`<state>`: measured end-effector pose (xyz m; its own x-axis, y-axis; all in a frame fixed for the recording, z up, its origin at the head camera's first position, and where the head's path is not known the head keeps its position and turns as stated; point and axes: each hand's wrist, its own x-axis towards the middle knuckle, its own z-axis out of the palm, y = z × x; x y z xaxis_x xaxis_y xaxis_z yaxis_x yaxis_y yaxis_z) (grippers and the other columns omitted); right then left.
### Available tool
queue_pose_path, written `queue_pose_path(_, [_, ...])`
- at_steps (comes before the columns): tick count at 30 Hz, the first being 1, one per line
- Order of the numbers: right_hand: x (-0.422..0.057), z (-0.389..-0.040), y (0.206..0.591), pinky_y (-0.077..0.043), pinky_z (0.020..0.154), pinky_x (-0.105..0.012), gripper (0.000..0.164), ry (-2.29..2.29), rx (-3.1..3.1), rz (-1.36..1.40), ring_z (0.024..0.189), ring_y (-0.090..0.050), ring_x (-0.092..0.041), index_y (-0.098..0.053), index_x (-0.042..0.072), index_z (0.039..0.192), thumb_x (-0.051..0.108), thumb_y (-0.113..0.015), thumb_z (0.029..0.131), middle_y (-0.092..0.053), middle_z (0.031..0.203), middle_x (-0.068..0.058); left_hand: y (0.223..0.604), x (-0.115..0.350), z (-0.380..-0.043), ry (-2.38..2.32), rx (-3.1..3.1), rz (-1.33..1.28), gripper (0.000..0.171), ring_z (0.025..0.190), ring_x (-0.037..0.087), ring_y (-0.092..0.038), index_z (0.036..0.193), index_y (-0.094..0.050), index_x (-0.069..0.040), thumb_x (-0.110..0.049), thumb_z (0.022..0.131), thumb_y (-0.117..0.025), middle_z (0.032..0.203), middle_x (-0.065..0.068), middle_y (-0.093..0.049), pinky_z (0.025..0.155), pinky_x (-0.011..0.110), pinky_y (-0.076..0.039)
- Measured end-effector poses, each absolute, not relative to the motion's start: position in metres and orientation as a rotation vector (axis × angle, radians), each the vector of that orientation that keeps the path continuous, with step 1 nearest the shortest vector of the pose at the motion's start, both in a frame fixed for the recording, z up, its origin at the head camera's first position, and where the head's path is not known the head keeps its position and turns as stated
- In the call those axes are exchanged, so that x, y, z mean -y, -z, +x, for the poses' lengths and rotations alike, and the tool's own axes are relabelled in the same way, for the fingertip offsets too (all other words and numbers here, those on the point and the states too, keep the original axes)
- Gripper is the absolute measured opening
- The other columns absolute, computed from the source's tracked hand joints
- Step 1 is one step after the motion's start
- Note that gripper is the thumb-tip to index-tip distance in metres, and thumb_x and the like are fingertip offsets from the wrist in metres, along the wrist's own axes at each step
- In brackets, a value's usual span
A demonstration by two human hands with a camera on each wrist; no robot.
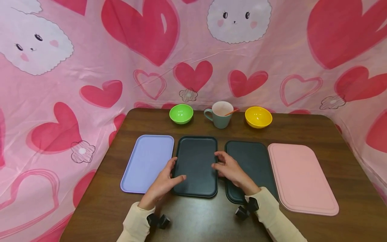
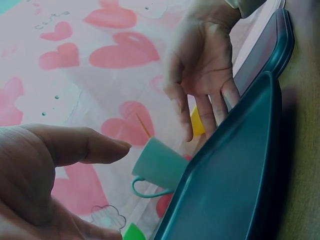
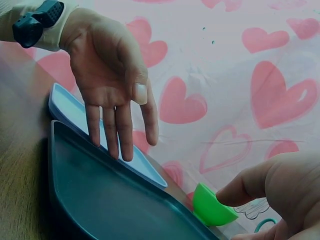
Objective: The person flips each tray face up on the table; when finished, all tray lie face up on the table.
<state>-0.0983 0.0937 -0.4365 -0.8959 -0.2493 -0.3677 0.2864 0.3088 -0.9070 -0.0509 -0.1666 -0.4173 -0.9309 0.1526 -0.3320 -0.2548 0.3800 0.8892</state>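
A dark rectangular tray (image 1: pixel 196 164) with a raised rim lies on the table between the two hands. My left hand (image 1: pixel 163 184) is at its left edge, thumb pointing inward above the tray's near left part. On the opposite side, my right hand (image 1: pixel 232 170) has its fingertips right at the tray's right rim and overlaps a second dark tray (image 1: pixel 254 161). The left wrist view shows the right hand (image 2: pixel 205 65) with its fingers extended. In the right wrist view the left hand's fingers (image 3: pixel 125 132) hang straight beside the tray rim.
A lavender tray (image 1: pixel 148 163) lies at the left, and a pink board (image 1: pixel 302 178) at the right. Along the back stand a green bowl (image 1: pixel 181 115), a teal mug (image 1: pixel 221 121) with an orange stick (image 1: pixel 232 112) in it, and a yellow bowl (image 1: pixel 258 118). Heart-patterned cloth (image 1: pixel 211 50) hangs behind.
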Motion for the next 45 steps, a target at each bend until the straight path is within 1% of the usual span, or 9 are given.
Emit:
queue_pose_path(5, [-0.094, -0.1, 0.438, -0.059, 0.085, -0.043, 0.058, 1.62, -2.126, 0.038, 0.131, -0.055, -0.039, -0.042, 0.0, 0.146, 0.012, -0.062, 0.093, -0.038, 0.155, -0.031, 0.417, 0.166, -0.05, -1.542, -2.292, -0.081, 0.086, 0.154, 0.042, -0.019, 0.156, -0.023, -0.003, -0.02, 0.087, -0.071, 0.165, 0.026, -0.02, 0.12, 0.064, -0.02])
queue_pose_path(9, [-0.093, -0.101, 0.439, -0.059, 0.088, -0.045, 0.059, 1.635, -2.105, 0.039, 0.133, -0.053, -0.041, -0.04, -0.002, 0.147, 0.011, -0.061, 0.093, -0.037, 0.155, -0.031, 0.416, 0.167, -0.049, -1.516, -2.299, -0.085, 0.086, 0.154, 0.042, -0.02, 0.157, -0.023, -0.004, -0.022, 0.088, -0.071, 0.165, 0.025, -0.02, 0.12, 0.064, -0.021])
queue_pose_path(15, [-0.093, -0.102, 0.438, -0.058, 0.09, -0.047, 0.061, 1.659, -2.07, 0.024, 0.134, -0.051, -0.044, -0.036, -0.005, 0.149, 0.009, -0.058, 0.094, -0.035, 0.155, -0.033, 0.416, 0.166, -0.049, -1.413, -2.379, -0.081, 0.088, 0.152, 0.041, -0.025, 0.157, -0.025, -0.007, -0.027, 0.087, -0.072, 0.165, 0.022, -0.024, 0.12, 0.064, -0.021])
queue_pose_path(20, [-0.094, -0.103, 0.438, -0.058, 0.09, -0.047, 0.061, 1.654, -2.068, 0.04, 0.134, -0.051, -0.044, -0.036, -0.004, 0.149, 0.009, -0.058, 0.094, -0.036, 0.155, -0.032, 0.417, 0.164, -0.048, -1.305, -2.468, -0.012, 0.09, 0.149, 0.042, -0.032, 0.157, -0.025, -0.004, -0.029, 0.086, -0.073, 0.162, 0.024, -0.03, 0.118, 0.062, -0.027])
queue_pose_path(23, [-0.094, -0.103, 0.438, -0.058, 0.091, -0.048, 0.061, 1.651, -2.065, 0.05, 0.134, -0.051, -0.044, -0.036, -0.003, 0.15, 0.009, -0.058, 0.094, -0.036, 0.156, -0.032, 0.419, 0.162, -0.047, -1.266, -2.505, 0.032, 0.09, 0.149, 0.041, -0.033, 0.157, -0.025, -0.002, -0.028, 0.086, -0.074, 0.162, 0.023, -0.03, 0.119, 0.061, -0.028])
queue_pose_path(28, [-0.094, -0.104, 0.438, -0.058, 0.09, -0.048, 0.061, 1.659, -2.061, 0.055, 0.132, -0.052, -0.043, -0.037, -0.003, 0.149, 0.009, -0.059, 0.094, -0.037, 0.155, -0.032, 0.419, 0.161, -0.046, -1.223, -2.55, 0.066, 0.09, 0.15, 0.041, -0.03, 0.156, -0.027, -0.001, -0.028, 0.085, -0.075, 0.162, 0.022, -0.031, 0.118, 0.062, -0.028])
queue_pose_path(33, [-0.093, -0.104, 0.439, -0.058, 0.09, -0.048, 0.061, 1.658, -2.06, 0.049, 0.132, -0.052, -0.043, -0.037, -0.002, 0.149, 0.009, -0.059, 0.094, -0.037, 0.155, -0.031, 0.422, 0.16, -0.046, -1.166, -2.582, 0.074, 0.089, 0.152, 0.046, -0.021, 0.155, -0.029, -0.001, -0.029, 0.084, -0.075, 0.161, 0.023, -0.031, 0.119, 0.064, -0.023])
queue_pose_path(37, [-0.093, -0.104, 0.439, -0.058, 0.09, -0.048, 0.061, 1.663, -2.056, 0.047, 0.131, -0.053, -0.042, -0.036, -0.003, 0.15, 0.009, -0.059, 0.094, -0.037, 0.155, -0.031, 0.423, 0.16, -0.046, -1.123, -2.596, 0.067, 0.09, 0.153, 0.049, -0.014, 0.155, -0.029, -0.001, -0.029, 0.084, -0.076, 0.162, 0.027, -0.027, 0.12, 0.066, -0.02])
queue_pose_path(45, [-0.093, -0.105, 0.438, -0.058, 0.09, -0.047, 0.061, 1.662, -2.054, 0.038, 0.13, -0.054, -0.042, -0.036, -0.002, 0.15, 0.009, -0.058, 0.095, -0.037, 0.155, -0.031, 0.427, 0.16, -0.046, -1.057, -2.633, 0.064, 0.092, 0.152, 0.05, -0.013, 0.155, -0.029, -0.001, -0.027, 0.081, -0.078, 0.163, 0.031, -0.021, 0.118, 0.069, -0.018])
